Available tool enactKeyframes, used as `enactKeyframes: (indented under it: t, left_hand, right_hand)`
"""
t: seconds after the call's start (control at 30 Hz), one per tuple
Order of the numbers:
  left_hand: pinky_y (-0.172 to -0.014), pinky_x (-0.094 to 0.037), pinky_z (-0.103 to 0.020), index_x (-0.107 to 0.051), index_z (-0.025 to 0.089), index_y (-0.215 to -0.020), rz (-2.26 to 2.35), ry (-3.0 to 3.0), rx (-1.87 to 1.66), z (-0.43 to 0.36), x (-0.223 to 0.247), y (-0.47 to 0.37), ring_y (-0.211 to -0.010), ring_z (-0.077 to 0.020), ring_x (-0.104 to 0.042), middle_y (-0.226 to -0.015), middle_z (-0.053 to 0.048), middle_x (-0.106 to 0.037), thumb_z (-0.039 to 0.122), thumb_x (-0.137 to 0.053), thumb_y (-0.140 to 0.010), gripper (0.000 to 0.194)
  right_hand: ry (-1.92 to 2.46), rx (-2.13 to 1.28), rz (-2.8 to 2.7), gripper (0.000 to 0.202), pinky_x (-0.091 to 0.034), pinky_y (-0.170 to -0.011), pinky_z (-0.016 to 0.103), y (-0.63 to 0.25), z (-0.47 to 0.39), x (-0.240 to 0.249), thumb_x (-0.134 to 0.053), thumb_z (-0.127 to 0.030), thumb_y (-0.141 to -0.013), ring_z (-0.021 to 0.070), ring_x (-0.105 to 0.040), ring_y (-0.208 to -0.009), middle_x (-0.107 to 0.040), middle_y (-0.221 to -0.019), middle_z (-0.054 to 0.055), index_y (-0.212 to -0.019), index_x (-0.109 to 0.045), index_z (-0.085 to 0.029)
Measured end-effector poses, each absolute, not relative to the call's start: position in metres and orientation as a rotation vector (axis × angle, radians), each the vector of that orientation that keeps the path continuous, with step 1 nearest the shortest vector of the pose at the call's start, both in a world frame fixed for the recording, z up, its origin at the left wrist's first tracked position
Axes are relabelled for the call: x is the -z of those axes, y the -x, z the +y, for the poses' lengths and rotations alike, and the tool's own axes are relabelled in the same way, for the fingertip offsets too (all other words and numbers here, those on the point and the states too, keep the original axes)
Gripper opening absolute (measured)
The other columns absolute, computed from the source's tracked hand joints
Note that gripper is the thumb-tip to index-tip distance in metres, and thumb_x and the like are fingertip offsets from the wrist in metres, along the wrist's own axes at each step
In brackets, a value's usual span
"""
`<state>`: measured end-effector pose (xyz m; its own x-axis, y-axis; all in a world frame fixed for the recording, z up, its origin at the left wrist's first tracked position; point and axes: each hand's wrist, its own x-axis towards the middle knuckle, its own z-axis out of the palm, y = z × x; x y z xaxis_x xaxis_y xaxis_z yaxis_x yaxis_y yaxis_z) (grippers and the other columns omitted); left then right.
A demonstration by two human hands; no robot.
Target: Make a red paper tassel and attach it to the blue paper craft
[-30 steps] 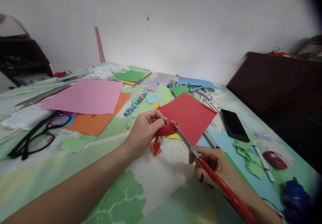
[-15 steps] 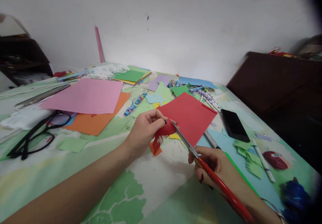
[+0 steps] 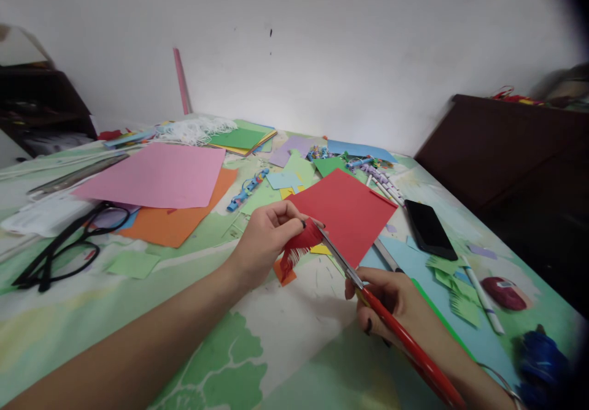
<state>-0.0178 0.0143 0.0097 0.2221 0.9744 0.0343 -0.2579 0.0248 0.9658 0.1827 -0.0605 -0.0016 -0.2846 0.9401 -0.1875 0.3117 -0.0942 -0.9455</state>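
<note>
Pinched in my left hand (image 3: pixel 271 238) is a small red paper strip (image 3: pixel 309 235), its lower edge cut into a thin fringe. My right hand (image 3: pixel 391 305) is closed round the scissors (image 3: pixel 400 330), which have long red handles. The metal blades point up and left, with their tips at the right end of the strip. Behind the blades a larger red sheet (image 3: pixel 347 210) lies on the patterned tablecloth. An orange scrap (image 3: pixel 285 275) lies below the fringe.
On the left are a pink sheet (image 3: pixel 156 177), an orange sheet (image 3: pixel 179 223) and black glasses (image 3: pixel 83 244). A phone (image 3: pixel 429 229), green fringed scraps (image 3: pixel 460 293), a white pen (image 3: pixel 485 299) and a dark red object (image 3: pixel 505 292) lie to the right. Decorated rolls (image 3: pixel 248 189) lie farther back.
</note>
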Motion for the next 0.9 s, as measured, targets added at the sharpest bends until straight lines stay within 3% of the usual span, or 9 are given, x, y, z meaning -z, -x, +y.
enactKeyframes:
  t: [0.27, 0.67, 0.9]
  left_hand:
    - [-0.067, -0.051, -0.03, -0.055, 0.017, -0.065, 0.848, -1.095, -1.136, 0.0147, -0.0087, 0.0183, -0.067, -0.0163, -0.064, -0.065, -0.001, -0.063, 0.019, -0.062, -0.067, 0.008]
    - [-0.076, -0.052, -0.036, -0.055, 0.015, -0.066, 0.776, -1.076, -1.136, 0.0151, -0.0091, 0.0182, -0.082, -0.0235, -0.07, -0.074, -0.006, -0.07, 0.016, -0.061, -0.071, 0.008]
    - [-0.065, -0.05, -0.028, -0.055, 0.016, -0.065, 0.817, -1.089, -1.152, 0.0162, -0.0093, 0.018, -0.067, -0.0156, -0.065, -0.066, -0.002, -0.065, 0.016, -0.061, -0.069, 0.008]
  right_hand:
    - [1.412, -1.399, -1.586, 0.017, -0.025, -0.046, 0.021, -0.1808, -0.0604, -0.0012, -0.067, -0.024, -0.066, 0.0082, -0.033, -0.049, -0.047, -0.053, -0.005, -0.073, -0.053, -0.017]
    - [1.487, -1.397, -1.574, 0.017, -0.022, -0.042, 0.02, -0.1797, -0.0609, -0.0048, -0.065, -0.026, -0.062, 0.0069, -0.03, -0.046, -0.049, -0.052, -0.004, -0.069, -0.053, -0.017]
    - [1.38, -1.412, -1.588, 0.014, -0.025, -0.045, 0.02, -0.1826, -0.0613, 0.0008, -0.064, -0.024, -0.066, 0.008, -0.033, -0.049, -0.045, -0.053, -0.005, -0.072, -0.053, -0.017]
